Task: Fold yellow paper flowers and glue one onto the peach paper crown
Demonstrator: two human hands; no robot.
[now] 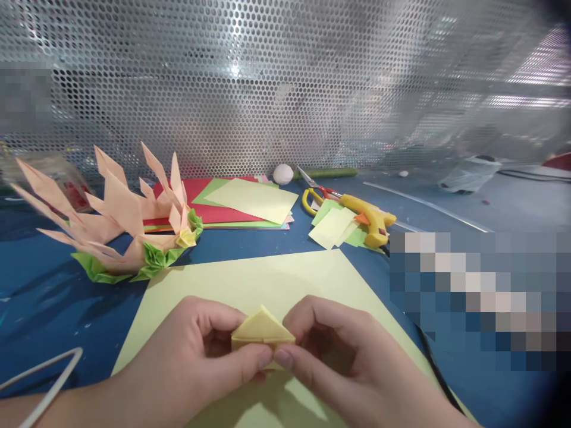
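Over the large sheet [250,270], the left hand [191,353] and right hand [345,345] pinch the folded paper [263,328] from opposite sides, fingers curled, thumb tips side by side.

Left hand [182,345], right hand [363,345] (and forearms [104,399]) are bare.

Room: beyond folded paper [262,327], over sheet [259,272] | blocks: paper crown [119,205] left, glue gun [377,229] right

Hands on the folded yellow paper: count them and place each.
2: the left hand at the left side of the folded yellow paper, the right hand at its right; no third shows.
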